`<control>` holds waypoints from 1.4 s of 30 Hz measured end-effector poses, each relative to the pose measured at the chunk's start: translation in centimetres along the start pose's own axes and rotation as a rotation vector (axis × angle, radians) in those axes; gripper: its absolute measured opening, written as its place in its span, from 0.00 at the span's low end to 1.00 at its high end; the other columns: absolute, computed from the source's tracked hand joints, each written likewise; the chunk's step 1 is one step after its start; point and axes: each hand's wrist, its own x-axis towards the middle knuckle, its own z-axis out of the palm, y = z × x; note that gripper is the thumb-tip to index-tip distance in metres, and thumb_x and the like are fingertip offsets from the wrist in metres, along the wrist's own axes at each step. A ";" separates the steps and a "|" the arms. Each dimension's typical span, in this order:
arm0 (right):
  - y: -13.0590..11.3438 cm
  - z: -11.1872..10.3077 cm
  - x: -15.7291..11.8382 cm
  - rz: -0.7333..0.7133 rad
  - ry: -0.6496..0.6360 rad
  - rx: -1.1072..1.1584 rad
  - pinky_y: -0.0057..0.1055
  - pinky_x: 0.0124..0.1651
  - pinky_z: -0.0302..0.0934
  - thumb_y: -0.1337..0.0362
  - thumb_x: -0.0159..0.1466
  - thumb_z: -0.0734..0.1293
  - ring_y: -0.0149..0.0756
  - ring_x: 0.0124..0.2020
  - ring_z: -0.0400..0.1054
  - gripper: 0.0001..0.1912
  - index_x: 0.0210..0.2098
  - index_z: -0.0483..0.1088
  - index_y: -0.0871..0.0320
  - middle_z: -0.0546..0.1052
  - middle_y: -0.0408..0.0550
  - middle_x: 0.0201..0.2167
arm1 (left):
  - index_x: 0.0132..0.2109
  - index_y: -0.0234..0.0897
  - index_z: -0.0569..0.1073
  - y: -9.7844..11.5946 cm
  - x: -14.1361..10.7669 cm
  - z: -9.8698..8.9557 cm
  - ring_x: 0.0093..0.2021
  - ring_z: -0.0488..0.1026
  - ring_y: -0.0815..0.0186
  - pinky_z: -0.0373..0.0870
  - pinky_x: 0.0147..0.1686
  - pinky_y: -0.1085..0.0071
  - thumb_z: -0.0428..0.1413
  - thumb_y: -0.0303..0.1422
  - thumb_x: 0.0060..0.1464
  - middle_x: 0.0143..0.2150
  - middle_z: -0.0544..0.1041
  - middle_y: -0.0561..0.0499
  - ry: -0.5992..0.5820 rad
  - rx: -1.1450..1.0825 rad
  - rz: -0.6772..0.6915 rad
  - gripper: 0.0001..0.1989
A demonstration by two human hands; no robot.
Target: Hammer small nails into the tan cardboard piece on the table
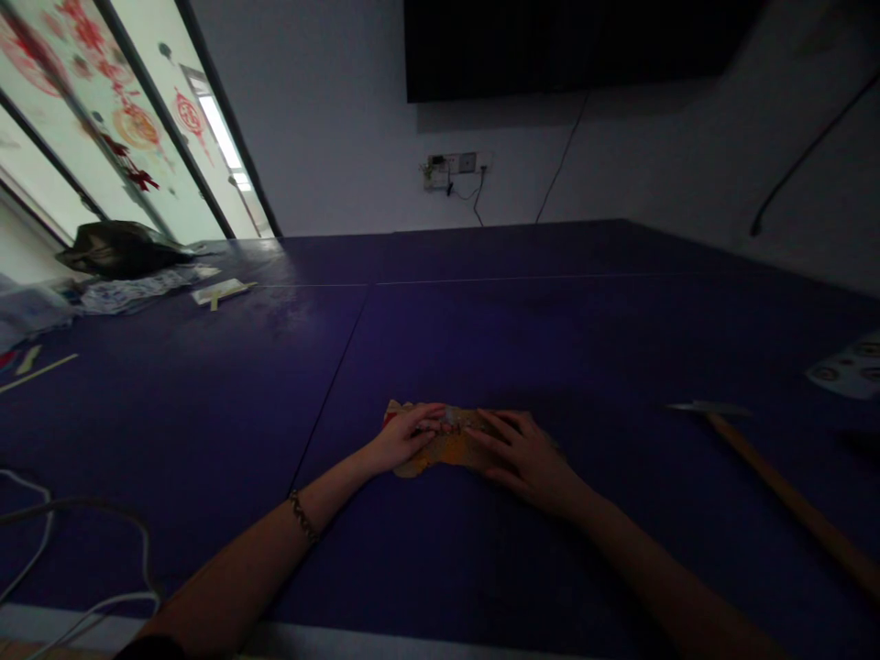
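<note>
A ragged-edged brown piece that looks like cardboard lies on the dark purple tabletop in front of me. From the left, my left hand rests on it with fingers stretched toward its middle; a dark bracelet is round that wrist. On its right part lies my right hand, fingers spread and reaching inward. Between the fingertips is a small greyish patch, too dim to make out. A bit of red shows at the piece's left corner.
Off to the right is a hammer with a wooden handle, near a pale patterned item. Cables loop at the left front. A dark bag, plastic wrapping and a thin strip lie along the left side.
</note>
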 end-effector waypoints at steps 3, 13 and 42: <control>0.0 0.0 0.0 0.004 0.016 0.020 0.50 0.47 0.54 0.52 0.60 0.59 0.49 0.51 0.54 0.27 0.58 0.51 0.41 0.59 0.48 0.58 | 0.55 0.35 0.58 -0.3 0.0 0.0 0.49 0.68 0.65 0.60 0.51 0.62 0.47 0.23 0.53 0.48 0.70 0.43 -0.006 -0.038 0.000 0.21; 0.3 0.2 0.0 0.017 0.027 0.064 0.51 0.46 0.55 0.51 0.59 0.59 0.50 0.51 0.54 0.26 0.57 0.53 0.40 0.59 0.47 0.58 | 0.57 0.38 0.56 -0.2 -0.1 0.1 0.50 0.67 0.64 0.60 0.51 0.61 0.49 0.23 0.52 0.52 0.68 0.42 -0.022 -0.013 -0.003 0.25; 2.1 -1.0 -0.5 0.068 0.264 0.503 0.48 0.52 0.55 0.47 0.62 0.48 0.45 0.54 0.58 0.27 0.46 0.69 0.51 0.65 0.51 0.54 | 0.42 0.28 0.68 1.9 -2.0 3.4 0.30 0.65 0.66 0.55 0.26 0.69 0.46 0.31 0.58 0.27 0.71 0.48 0.111 1.419 0.575 0.11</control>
